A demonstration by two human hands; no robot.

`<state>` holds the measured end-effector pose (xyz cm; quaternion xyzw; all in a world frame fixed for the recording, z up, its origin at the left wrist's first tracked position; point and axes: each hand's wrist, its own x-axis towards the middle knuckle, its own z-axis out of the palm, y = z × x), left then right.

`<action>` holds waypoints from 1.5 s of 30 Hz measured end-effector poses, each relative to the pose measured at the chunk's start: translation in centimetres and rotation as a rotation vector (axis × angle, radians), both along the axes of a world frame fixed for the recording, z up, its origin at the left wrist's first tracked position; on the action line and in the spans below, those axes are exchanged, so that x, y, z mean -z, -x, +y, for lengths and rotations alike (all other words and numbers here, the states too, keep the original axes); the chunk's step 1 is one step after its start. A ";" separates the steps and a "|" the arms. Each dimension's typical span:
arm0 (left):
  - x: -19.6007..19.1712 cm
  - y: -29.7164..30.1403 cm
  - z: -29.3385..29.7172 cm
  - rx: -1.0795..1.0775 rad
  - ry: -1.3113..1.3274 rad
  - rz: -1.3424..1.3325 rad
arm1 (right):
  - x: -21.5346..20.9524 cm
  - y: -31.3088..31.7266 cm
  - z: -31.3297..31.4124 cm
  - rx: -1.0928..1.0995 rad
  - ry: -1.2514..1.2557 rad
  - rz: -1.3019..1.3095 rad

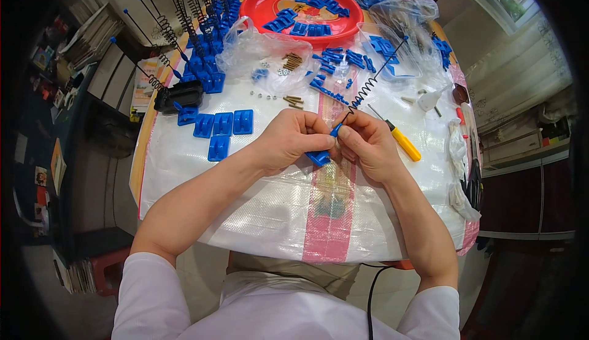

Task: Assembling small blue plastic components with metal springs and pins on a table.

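Near the middle of the desk (202, 217), both hands meet: left hand (288, 139) pinches a blue plastic base (319, 157), right hand (367, 144) grips the black spring rod (368, 85), seating its end. Next, I'd judge, calls for a firm straight push.

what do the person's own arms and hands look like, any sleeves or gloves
Both hands are bare: no gloves, rings or watch show on the left hand or the right hand. The forearms are bare too. White short sleeves cover only the upper arms, ending near the elbows.
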<state>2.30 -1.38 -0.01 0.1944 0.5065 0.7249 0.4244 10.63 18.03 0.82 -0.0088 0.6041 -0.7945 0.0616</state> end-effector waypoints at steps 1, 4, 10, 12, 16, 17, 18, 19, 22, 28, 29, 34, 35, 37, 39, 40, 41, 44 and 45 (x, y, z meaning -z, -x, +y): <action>0.0 0.0 0.1 -0.002 0.003 0.001 | 0.1 0.0 0.1 -0.011 0.005 0.003; 0.3 0.2 -0.1 0.022 0.004 0.013 | 0.1 0.0 0.0 -0.007 -0.008 -0.001; 0.2 0.3 -0.1 0.020 0.020 0.017 | 0.1 0.0 0.1 -0.011 -0.016 0.025; 0.1 0.1 -0.1 0.023 0.024 0.016 | 0.1 -0.1 0.2 0.014 -0.034 0.026; 0.3 0.2 -0.2 0.023 0.005 0.034 | -0.1 -0.2 0.2 0.071 -0.059 0.038; 0.2 0.2 -0.2 0.023 0.000 0.019 | -0.2 -0.2 0.1 0.083 -0.063 0.047; 0.0 0.2 -0.2 0.027 -0.007 0.004 | -0.1 -0.2 0.2 0.094 -0.054 0.046; -0.1 0.1 -0.1 0.030 -0.014 -0.011 | 0.0 -0.2 0.2 0.104 -0.044 0.046; -0.1 0.1 -0.1 0.002 -0.001 0.026 | 0.0 -0.1 0.4 0.118 -0.045 0.021; 0.1 0.2 0.0 0.021 -0.012 0.013 | -0.1 -0.1 0.2 0.113 -0.028 0.039; 0.1 0.2 0.0 0.025 -0.018 0.013 | 0.0 -0.1 0.3 0.112 -0.031 0.038; 0.2 0.2 0.0 0.043 -0.003 0.030 | 0.0 -0.1 0.2 0.111 -0.041 0.026; 0.2 0.3 -0.1 0.051 -0.007 0.021 | -0.1 -0.2 0.2 0.110 -0.035 0.022; 0.1 0.3 -0.2 0.066 -0.012 0.004 | 0.2 -0.1 0.4 0.119 -0.072 0.008; 0.0 0.3 -0.1 0.064 -0.013 -0.003 | 0.4 -0.1 0.4 0.140 -0.090 0.003; 0.0 0.3 -0.1 0.063 -0.014 -0.006 | 0.4 -0.1 0.2 0.157 -0.089 0.006; 0.0 0.3 -0.1 0.061 -0.017 0.000 | 0.4 -0.2 0.1 0.173 -0.089 0.008; 0.2 0.3 -0.1 0.057 -0.021 0.010 | 0.4 -0.1 0.1 0.173 -0.088 0.014; 0.1 0.3 -0.1 0.057 -0.020 0.008 | 0.4 -0.1 0.1 0.177 -0.082 0.015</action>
